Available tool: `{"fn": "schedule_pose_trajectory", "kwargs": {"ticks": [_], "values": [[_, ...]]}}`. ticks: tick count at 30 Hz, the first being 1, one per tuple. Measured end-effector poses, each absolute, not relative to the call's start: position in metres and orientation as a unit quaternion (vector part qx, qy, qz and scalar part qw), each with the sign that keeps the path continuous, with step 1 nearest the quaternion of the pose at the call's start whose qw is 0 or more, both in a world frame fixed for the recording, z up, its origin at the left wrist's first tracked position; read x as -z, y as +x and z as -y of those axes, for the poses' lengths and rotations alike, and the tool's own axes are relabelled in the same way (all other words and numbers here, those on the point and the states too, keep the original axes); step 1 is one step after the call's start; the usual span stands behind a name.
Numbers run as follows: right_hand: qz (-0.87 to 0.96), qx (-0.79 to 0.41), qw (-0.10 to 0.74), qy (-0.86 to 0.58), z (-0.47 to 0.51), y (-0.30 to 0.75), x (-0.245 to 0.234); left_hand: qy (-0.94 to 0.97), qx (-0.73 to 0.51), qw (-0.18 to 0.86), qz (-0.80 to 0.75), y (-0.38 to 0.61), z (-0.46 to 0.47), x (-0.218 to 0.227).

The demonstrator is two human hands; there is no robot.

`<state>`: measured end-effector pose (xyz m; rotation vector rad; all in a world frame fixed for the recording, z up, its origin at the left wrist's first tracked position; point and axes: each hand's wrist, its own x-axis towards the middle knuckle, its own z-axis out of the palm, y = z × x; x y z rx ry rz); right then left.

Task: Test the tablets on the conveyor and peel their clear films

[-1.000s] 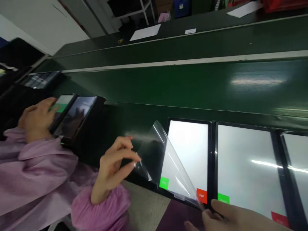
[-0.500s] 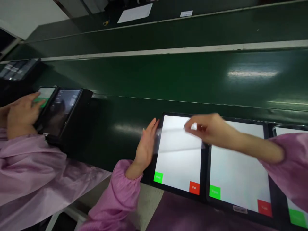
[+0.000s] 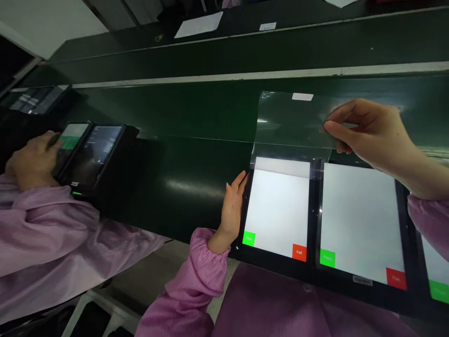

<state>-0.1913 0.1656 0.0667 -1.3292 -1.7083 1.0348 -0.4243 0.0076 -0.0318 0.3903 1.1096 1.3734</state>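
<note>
Dark green bench [image 3: 182,112] carrying screen tablets

A tablet [image 3: 277,210] lay just right of the left fingers [image 3: 239,180], with a second tablet [image 3: 358,220] beside it; well beyond those fingers, a white paper sheet [image 3: 198,24] lay on a farther bench [image 3: 298,42].

Along the near edge of the green conveyor belt [image 3: 182,110]: three white-screened tablets [image 3: 277,210], three green Pass buttons [image 3: 249,238], two red Fail buttons [image 3: 299,252], one clear film sheet [image 3: 293,121], one left hand [image 3: 231,210], one right hand [image 3: 368,135]. Farther left along the belt: two more tablets [image 3: 101,145], one co-worker's hand [image 3: 31,161]. Beyond the belt: one paper sheet [image 3: 199,24].
</note>
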Motion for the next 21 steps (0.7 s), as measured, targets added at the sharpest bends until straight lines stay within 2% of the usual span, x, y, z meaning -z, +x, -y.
{"fn": "schedule_pose_trajectory", "kwargs": {"ticks": [4,8,11,14,21], "values": [[0.650,-0.406,0.362,-0.531,-0.160,-0.189,-0.064,0.249,-0.567,0.611,-0.493,-0.440,0.010,0.042],[0.674,-0.417,0.355,-0.496,-0.153,-0.187,-0.061,0.398,-0.456,0.616,-0.504,-0.460,0.059,0.051],[0.689,-0.413,0.354,-0.478,-0.148,-0.187,-0.054,0.436,-0.390,0.570,-0.577,-0.461,0.088,0.054],[0.697,-0.403,0.356,-0.475,-0.141,-0.191,-0.051,0.432,-0.400,0.524,-0.615,-0.454,0.095,0.055],[0.673,-0.423,0.356,-0.491,-0.124,-0.198,-0.061,0.420,-0.431,0.505,-0.619,-0.450,0.089,0.052]]}}
